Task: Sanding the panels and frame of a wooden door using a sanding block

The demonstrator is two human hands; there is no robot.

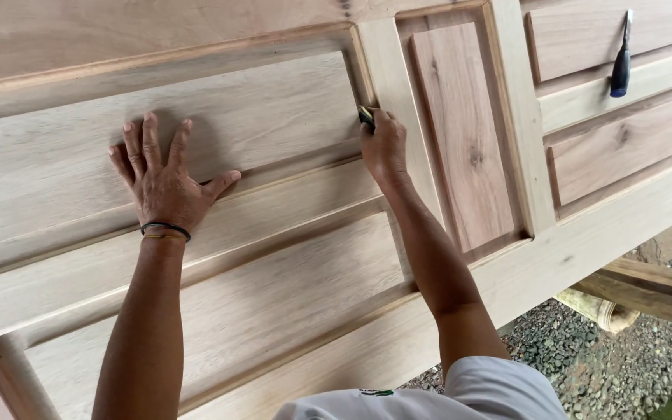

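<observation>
One unfinished panelled wooden door (289, 257) lies flat and fills most of the view, with five raised panels showing on it: three wide ones under and beside the arms, one upright narrow one to the right of them, and parts of two more at the top right edge make the count uncertain beyond that. The left hand (163, 183) rests flat on the uppermost wide panel (274, 117), all five fingers spread and released, gripping nothing. One dark band (165, 229) circles its wrist. The right hand (383, 148) is clenched around one small dark-and-yellow object (365, 117), probably a sanding pad or small tool, though too little shows to tell which. It presses that object into the moulded corner where the same panel meets the door's upright stile (398, 101). One chisel with a dark blue handle (621, 66) lies on a rail near the door's top right, well apart from both hands. Beyond the door's lower right edge, gravel ground (624, 358) and two timber pieces (647, 288) show.
</observation>
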